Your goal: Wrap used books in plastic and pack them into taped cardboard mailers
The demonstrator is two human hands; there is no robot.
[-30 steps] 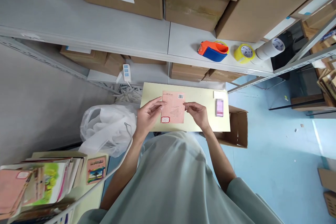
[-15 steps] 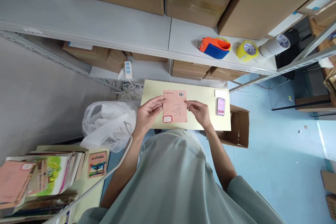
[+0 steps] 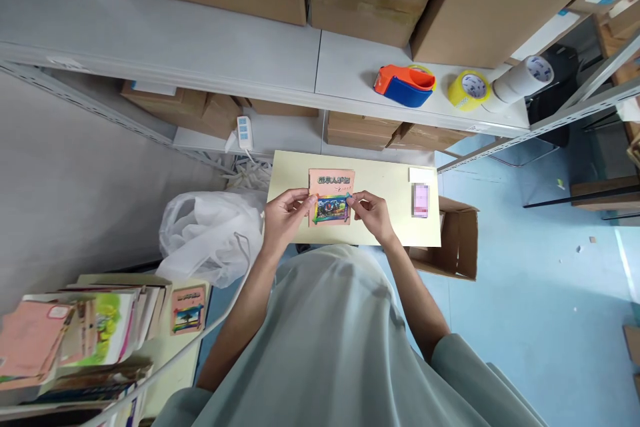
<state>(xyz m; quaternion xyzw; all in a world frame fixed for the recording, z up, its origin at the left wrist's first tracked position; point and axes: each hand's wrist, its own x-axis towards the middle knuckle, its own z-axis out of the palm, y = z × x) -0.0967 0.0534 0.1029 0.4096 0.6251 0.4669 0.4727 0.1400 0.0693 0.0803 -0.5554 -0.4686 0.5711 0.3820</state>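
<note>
Pale tabletop (image 3: 395,213): both hands (image 3: 327,207) pinching pink book (image 3: 331,180) edges.

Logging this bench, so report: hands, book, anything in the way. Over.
Left hand and right hand holding pink book by its sides, illustrated cover facing up. Blurred pink item beyond right hand, clear of book. No obstruction seen.

pink book (image 3: 325,189), front cover showing, over the table (image 3: 393,217)

the thin book looks closed, its cover pink with dark characters across the top and a picture below in a rainbow-coloured frame. it is held left of the table's middle, title toward the table's far edge. the left hand (image 3: 286,217) grips one side, the right hand (image 3: 374,215) the other. whether it touches the table is unclear.
</note>
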